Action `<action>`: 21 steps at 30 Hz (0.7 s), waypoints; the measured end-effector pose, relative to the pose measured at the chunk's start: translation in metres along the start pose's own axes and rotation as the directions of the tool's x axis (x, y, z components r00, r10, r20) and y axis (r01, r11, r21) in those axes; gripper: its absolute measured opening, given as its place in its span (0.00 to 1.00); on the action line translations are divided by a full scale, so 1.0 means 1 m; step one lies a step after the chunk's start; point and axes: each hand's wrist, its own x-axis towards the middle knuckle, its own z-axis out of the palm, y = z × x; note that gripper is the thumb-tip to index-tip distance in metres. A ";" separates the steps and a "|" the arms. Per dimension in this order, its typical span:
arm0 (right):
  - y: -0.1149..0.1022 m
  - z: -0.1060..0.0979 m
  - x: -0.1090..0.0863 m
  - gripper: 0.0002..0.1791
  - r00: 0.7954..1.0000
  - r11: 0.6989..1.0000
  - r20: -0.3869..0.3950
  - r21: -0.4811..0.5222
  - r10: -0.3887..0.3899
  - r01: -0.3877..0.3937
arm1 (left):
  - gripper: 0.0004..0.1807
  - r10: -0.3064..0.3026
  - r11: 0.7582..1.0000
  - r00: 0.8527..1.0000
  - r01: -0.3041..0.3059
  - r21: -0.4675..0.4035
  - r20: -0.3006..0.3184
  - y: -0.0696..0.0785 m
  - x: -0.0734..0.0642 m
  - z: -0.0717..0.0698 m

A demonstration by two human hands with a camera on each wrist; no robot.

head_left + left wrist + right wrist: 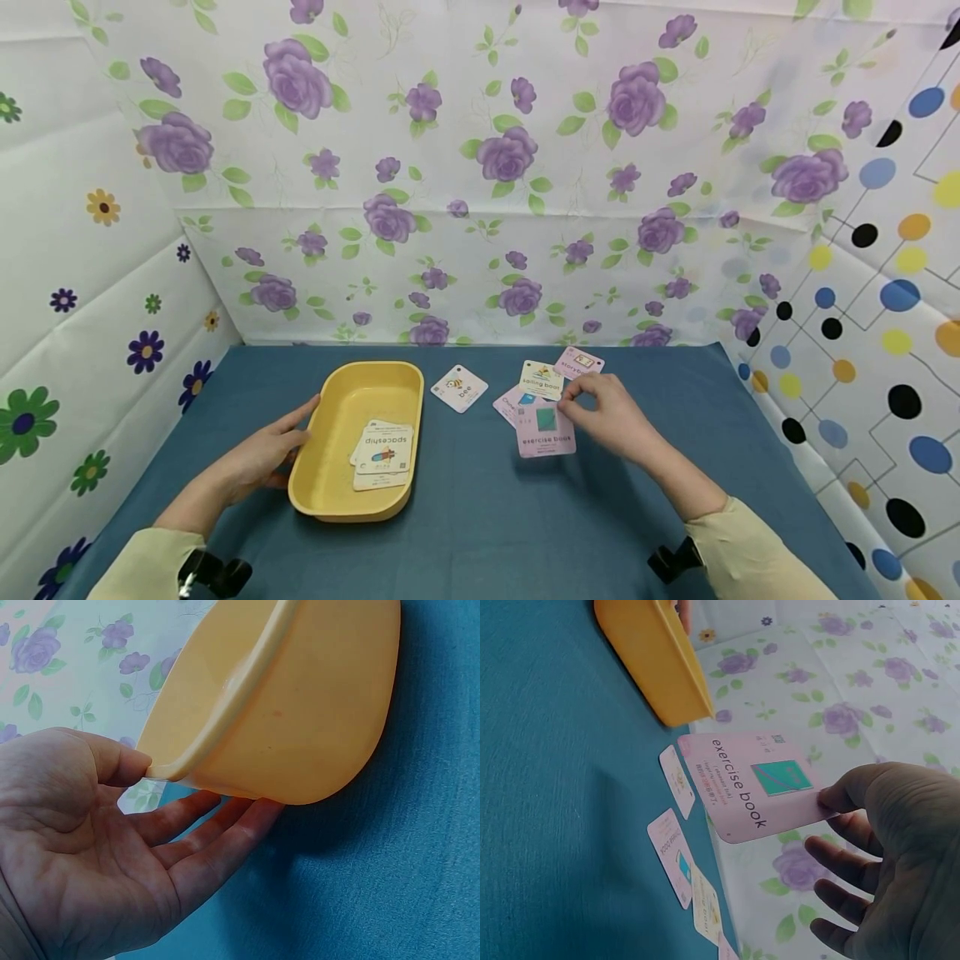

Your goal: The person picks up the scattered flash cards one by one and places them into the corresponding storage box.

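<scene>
1. Being pinched at its edge between the thumb and forefinger of the right hand (611, 417) is the exercise book card (551, 437), which is being held above the surface (465, 533), toward 2 o'clock from its middle. The other fingers are being held loosely bent, apart from the card.

2. Around the held card, as seen from the head, more cards are being carried by the surface: the sailing boat card (538, 379) at 12 o'clock, the storybook card (576, 360) at 1, a partly covered pink card (506, 404) at 10 and, farther off that way, the bee card (459, 388).

3. At 9 o'clock, the yellow tray (333, 433) is being gripped on its outer side by the left hand (258, 457), thumb at the rim and fingers against the outside. A small pile topped by the spaceship card (384, 446) is being held inside, toward 4 o'clock.

4. Judging by this, a single card is being picked up and is not yet being set down.

5. For the next move, a firm pinch and clearance over the neighbouring cards are seemingly being called for.
</scene>
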 end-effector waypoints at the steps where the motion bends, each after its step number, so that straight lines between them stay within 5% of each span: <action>1: 0.000 0.000 0.000 0.03 1.000 1.000 -0.005 0.005 -0.003 0.003 | 0.37 -0.001 1.000 1.000 0.001 0.001 -0.001 0.000 0.000 0.000; 21: -0.019 -0.001 0.017 0.04 0.997 0.994 -0.053 0.093 -0.048 0.053 | 0.37 -0.010 1.000 1.000 0.010 0.003 -0.003 0.000 0.001 -0.001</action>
